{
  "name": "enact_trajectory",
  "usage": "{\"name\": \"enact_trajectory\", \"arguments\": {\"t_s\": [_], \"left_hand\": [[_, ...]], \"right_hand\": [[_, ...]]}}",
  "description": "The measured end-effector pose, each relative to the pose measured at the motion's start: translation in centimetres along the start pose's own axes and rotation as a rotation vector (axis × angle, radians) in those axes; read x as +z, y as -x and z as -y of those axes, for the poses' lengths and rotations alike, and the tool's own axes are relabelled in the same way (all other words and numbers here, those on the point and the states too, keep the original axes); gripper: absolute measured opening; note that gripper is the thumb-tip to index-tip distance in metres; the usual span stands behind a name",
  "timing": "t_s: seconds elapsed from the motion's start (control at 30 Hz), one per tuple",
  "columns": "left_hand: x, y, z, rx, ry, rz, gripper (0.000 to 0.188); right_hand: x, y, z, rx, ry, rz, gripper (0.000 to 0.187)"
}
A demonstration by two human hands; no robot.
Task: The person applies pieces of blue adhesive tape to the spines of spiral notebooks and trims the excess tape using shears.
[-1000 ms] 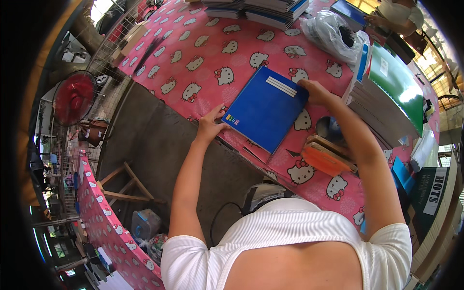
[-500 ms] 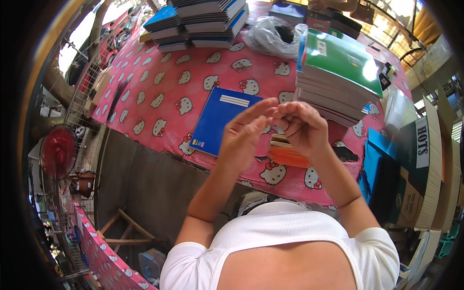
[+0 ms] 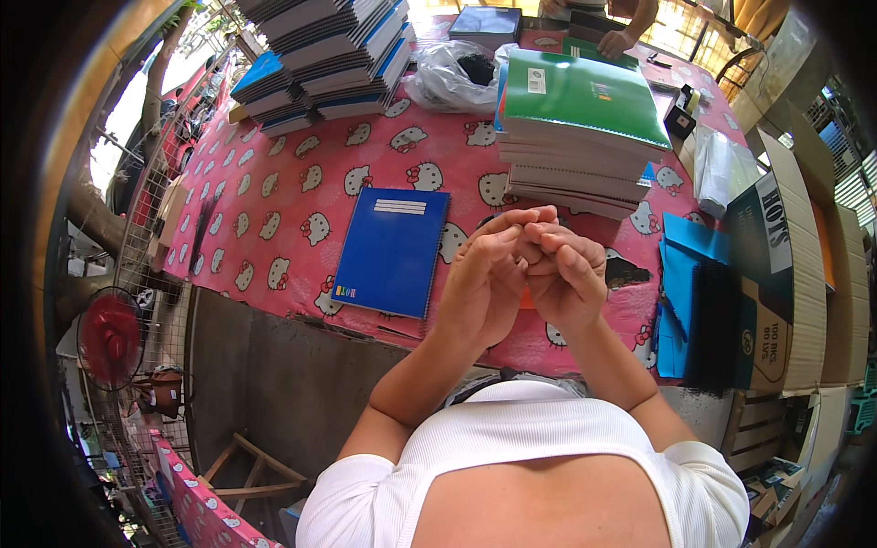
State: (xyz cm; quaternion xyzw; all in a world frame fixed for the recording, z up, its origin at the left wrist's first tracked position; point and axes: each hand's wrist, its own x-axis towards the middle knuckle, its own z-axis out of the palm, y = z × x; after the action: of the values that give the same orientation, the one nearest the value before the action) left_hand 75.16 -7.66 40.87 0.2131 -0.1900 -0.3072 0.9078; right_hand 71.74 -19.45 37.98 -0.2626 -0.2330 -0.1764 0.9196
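Note:
In front of my chest, over the near edge of the table, my left hand (image 3: 489, 288) and my right hand (image 3: 571, 283) are brought together. Their curled fingers meet and touch at the tips. Whatever lies between the fingers, if anything, is hidden. A sliver of an orange thing (image 3: 527, 299) on the table shows below the gap between the hands, the rest covered by them. Left of my left hand, a blue spiral notebook (image 3: 388, 256) lies flat, a white label panel near its top.
A pink patterned cloth (image 3: 274, 192) covers the table. Behind my hands rises a stack of green-topped notebooks (image 3: 585, 100); more stacked notebooks (image 3: 338, 64) stand far left, beside a clear plastic bag (image 3: 452, 78). Blue folders (image 3: 676, 301) and a cardboard box (image 3: 795, 292) are right. Another person's hand (image 3: 617, 43) is far back.
My hands have come closer together and now touch, fingers more curled. The view has shifted, so the notebook and stacks sit further left. The orange thing is now mostly covered.

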Motion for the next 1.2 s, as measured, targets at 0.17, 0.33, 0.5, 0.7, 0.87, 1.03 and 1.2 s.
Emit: {"name": "enact_trajectory", "arguments": {"t_s": [0.17, 0.33, 0.5, 0.7, 0.87, 1.03, 1.2], "left_hand": [[-1.2, -0.3, -0.3, 0.022, 0.047, 0.012, 0.026], [-5.2, -1.4, 1.8, 0.181, -0.934, -0.276, 0.035], [-8.3, -0.4, 5.3, -0.243, -2.019, 0.105, 0.059], [-7.6, -2.4, 3.9, 0.566, -1.315, -0.179, 0.068], [-6.6, -3.5, -1.4, 0.827, -1.757, -0.035, 0.042], [-3.1, 0.5, -3.0, 0.660, -1.100, -0.232, 0.016], [-1.3, 0.6, -3.7, 0.659, -1.362, -0.064, 0.014]], "right_hand": [[0.2, -1.4, 1.3, 0.097, 0.377, 0.027, 0.018], [-3.3, -13.1, 2.9, -0.290, 1.710, 0.446, 0.016], [-7.5, -19.3, 0.7, -0.046, 2.403, 0.741, 0.044], [-5.9, -20.8, 4.3, 0.163, 2.109, 0.601, 0.044], [3.0, -6.7, 5.7, -0.233, 1.920, 1.172, 0.048], [-3.8, -3.0, 13.3, -0.320, 1.751, -0.020, 0.070], [-10.9, 2.4, 11.5, 0.041, 1.528, 0.060, 0.037]]}}
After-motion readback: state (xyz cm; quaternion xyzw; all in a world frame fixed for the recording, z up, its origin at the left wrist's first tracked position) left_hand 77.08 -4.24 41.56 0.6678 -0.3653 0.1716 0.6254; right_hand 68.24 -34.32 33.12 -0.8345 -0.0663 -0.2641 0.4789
